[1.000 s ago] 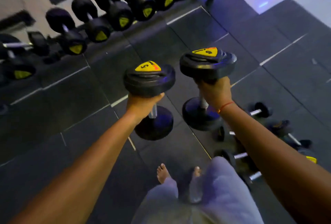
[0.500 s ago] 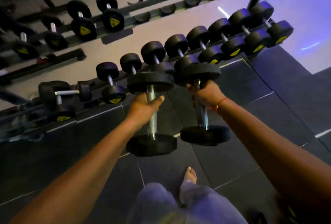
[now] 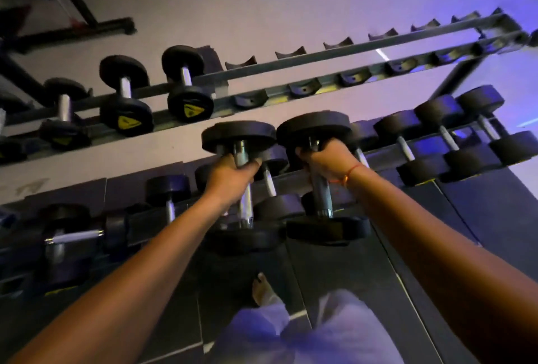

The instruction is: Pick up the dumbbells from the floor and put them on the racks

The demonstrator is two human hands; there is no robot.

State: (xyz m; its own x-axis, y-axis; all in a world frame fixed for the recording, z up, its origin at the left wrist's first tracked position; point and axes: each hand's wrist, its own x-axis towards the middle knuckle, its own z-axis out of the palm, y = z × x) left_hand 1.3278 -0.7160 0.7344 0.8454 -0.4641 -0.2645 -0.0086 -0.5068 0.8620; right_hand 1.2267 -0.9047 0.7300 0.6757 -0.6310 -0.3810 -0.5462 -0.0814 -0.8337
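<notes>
In the head view, the only view there is, the person stands in front of the racks with both arms stretched forward. The left hand (image 3: 233, 173) is clenched around the metal handle of the left dumbbell (image 3: 243, 186), just under its upper head. The right hand (image 3: 326, 161) is clenched in the same way around the handle of the right dumbbell (image 3: 318, 177). Both dumbbells are held almost upright, side by side and near each other, in the air in front of the lower rack (image 3: 378, 154); neither touches a rack yet, as far as I can see.

The lower rack looks nearly full: a row of dumbbells lies on it to the left and to the right of the hands, and what is directly behind the two held dumbbells is partly hidden. The upper rack (image 3: 334, 53) carries only three dumbbells at its left end, and many empty cradles (image 3: 304, 88) follow to the right.

My judgement on progress: the lifting step for this pair is done and the carrying is almost finished. What is left is to turn each dumbbell level and lay it into a free place, probably on the upper rack. No dumbbell on the floor shows in this picture, so I cannot tell if more wait to be collected.
</notes>
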